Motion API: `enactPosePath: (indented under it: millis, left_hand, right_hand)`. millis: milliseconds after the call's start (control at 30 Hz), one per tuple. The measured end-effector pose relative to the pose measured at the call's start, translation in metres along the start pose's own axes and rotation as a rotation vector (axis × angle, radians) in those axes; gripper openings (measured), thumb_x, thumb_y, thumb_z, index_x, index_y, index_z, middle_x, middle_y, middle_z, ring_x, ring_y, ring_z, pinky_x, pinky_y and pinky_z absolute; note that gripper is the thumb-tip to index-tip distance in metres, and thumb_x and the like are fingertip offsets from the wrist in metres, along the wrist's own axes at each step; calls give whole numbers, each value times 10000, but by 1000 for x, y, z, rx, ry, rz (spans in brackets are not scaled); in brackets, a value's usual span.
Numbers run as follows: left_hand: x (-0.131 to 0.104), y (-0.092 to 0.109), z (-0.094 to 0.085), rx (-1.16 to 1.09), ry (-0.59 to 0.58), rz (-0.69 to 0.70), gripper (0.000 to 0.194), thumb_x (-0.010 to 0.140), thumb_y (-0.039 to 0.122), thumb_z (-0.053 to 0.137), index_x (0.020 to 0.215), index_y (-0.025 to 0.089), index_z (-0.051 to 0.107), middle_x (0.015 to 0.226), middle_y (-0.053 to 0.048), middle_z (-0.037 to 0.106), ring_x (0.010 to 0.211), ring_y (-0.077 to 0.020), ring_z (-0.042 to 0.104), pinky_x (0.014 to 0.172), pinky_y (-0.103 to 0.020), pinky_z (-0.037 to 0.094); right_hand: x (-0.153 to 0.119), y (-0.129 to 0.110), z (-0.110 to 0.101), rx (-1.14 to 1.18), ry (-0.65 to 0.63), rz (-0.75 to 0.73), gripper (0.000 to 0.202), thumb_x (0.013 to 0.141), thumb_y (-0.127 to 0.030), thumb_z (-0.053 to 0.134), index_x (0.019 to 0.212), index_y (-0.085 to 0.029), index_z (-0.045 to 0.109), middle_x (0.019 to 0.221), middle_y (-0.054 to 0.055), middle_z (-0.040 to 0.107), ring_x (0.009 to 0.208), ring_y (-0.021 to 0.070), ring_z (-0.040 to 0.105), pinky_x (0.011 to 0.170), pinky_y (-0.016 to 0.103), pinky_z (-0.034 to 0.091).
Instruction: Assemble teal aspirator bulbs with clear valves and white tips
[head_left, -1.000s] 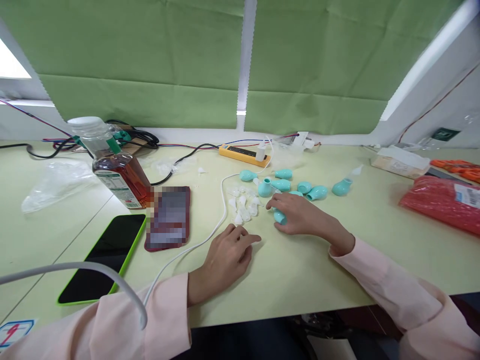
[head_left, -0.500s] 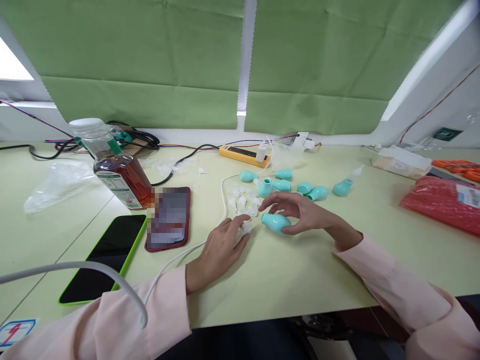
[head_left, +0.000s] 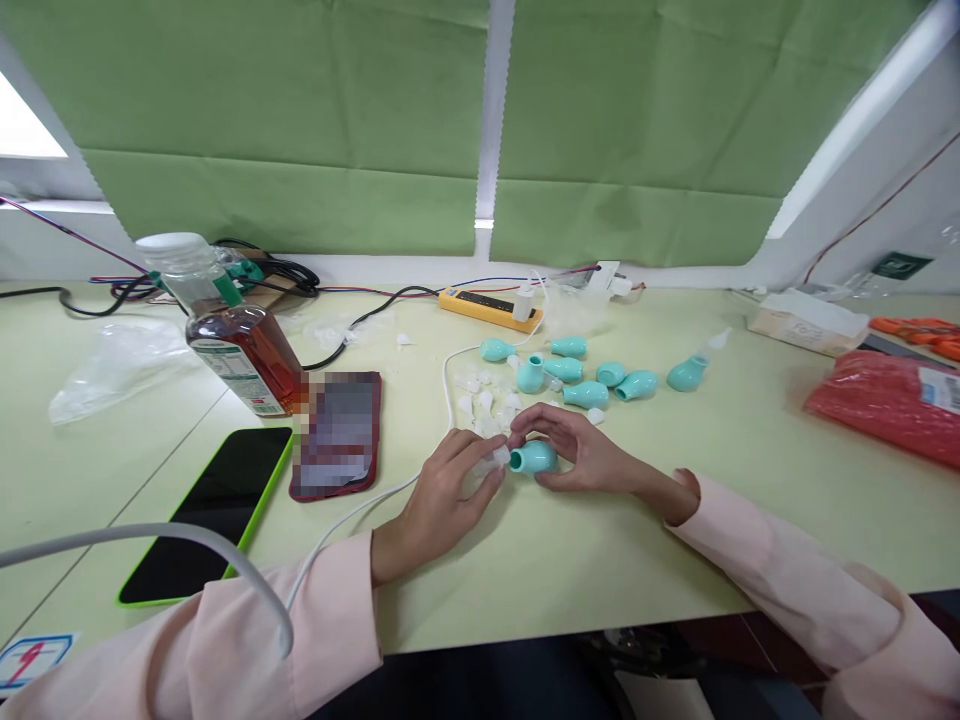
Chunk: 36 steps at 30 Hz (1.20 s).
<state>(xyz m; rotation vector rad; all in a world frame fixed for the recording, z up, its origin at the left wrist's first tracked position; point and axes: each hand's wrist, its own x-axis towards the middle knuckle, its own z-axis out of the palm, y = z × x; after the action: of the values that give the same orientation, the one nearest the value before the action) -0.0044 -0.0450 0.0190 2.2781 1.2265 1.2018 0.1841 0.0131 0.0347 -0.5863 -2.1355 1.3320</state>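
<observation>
- In the head view, a turquoise bulb point(head_left: 535, 458) is held just above or on the desk point(head_left: 570, 560), near its front edge; which of the two cannot be told.
- It is glossy, rounded at the body and narrowed to a neck, whose dark open mouth is turned towards the left hand point(head_left: 444, 492).
- The bulb is grasped in the grip of the right hand point(head_left: 585, 452), with fingers curved over it and the thumb below.
- A translucent tip point(head_left: 496, 457) is pinched in the grip of the left hand, close to the bulb's mouth; whether they touch cannot be made out.
- Behind the hands, small pale pieces point(head_left: 486, 405) are scattered beside loose turquoise bulbs point(head_left: 585, 394).
- The bulb's far side is partly covered by the right hand, and the tip's shape is blurred by the fingers.
- The red-edged phone's point(head_left: 337, 435) screen is pixelated; both sleeves are cut off by the frame.
</observation>
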Motion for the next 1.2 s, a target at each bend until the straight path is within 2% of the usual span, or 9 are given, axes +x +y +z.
enactPosePath:
  millis: [133, 233, 433, 567, 767, 867, 1000, 1067, 1200]
  left_hand:
    - [0, 3, -2, -21, -99, -87, 290, 814, 212, 425, 1090, 154, 494, 877, -68, 543, 808, -149, 514, 721, -282, 427]
    - [0, 4, -2, -37, -71, -165, 314, 788, 216, 463, 1094, 147, 468, 901, -63, 569, 783, -147, 525, 715, -281, 430]
    - [2, 4, -2, -62, -36, -239, 172, 723, 151, 499, 891, 168, 529, 829, -23, 590, 735, -136, 536, 679, -262, 430]
    - [2, 4, -1, -78, -33, -323, 110, 698, 167, 519, 805, 168, 496, 776, -5, 578, 662, -122, 527, 618, -244, 424]
    - [1, 3, 1, -119, -34, -372, 101, 709, 223, 508, 787, 177, 463, 743, -1, 547, 616, -110, 499, 549, -223, 409]
    - [1, 4, 1, -139, -68, -379, 174, 719, 220, 478, 888, 180, 461, 740, 1, 557, 542, -92, 476, 505, -211, 397]
    - [-1, 6, 0, -114, -128, -372, 277, 679, 170, 475, 956, 182, 469, 691, 19, 576, 433, -66, 422, 465, -200, 389]
    - [-1, 7, 1, -67, -141, -347, 284, 656, 140, 474, 935, 177, 508, 719, 3, 594, 461, -76, 457, 483, -205, 406]
    - [-2, 5, 3, -34, -127, -301, 257, 665, 133, 473, 903, 177, 559, 771, -17, 620, 538, -102, 514, 535, -223, 443]
  right_hand:
    - [0, 1, 4, -14, 28, 2, 476, 630, -54, 544, 1059, -207, 406, 947, 47, 514, 946, 162, 503, 845, 344, 403]
    - [-1, -3, 4, -93, 16, -27, 490, 651, -64, 519, 1096, -207, 371, 963, 53, 520, 939, 155, 508, 844, 339, 409]
    - [-2, -4, -9, -673, -11, -70, 365, 630, -89, 508, 978, -201, 501, 926, 44, 573, 869, 181, 523, 771, 336, 420]
    - [2, 8, -14, -834, 67, -83, 281, 665, -193, 539, 946, -182, 535, 876, 59, 585, 853, 200, 521, 743, 340, 418]
    - [14, 20, -15, -929, 345, -124, 205, 727, -273, 515, 891, -157, 558, 847, 78, 568, 824, 194, 510, 774, 351, 399]
    - [20, 19, -15, -966, 299, -132, 168, 738, -238, 500, 871, -172, 580, 824, 71, 560, 797, 194, 498, 750, 360, 400]
    - [37, 10, -10, -973, 129, -134, 217, 782, -232, 455, 955, -204, 583, 826, 65, 547, 824, 194, 471, 728, 342, 404]
    - [50, 6, -7, -1011, 80, -84, 231, 800, -233, 433, 974, -223, 584, 836, 65, 544, 834, 195, 469, 725, 340, 400]
    - [77, 9, -6, -1089, 107, 76, 151, 745, -217, 511, 834, -211, 633, 770, 73, 558, 789, 209, 501, 644, 329, 394]
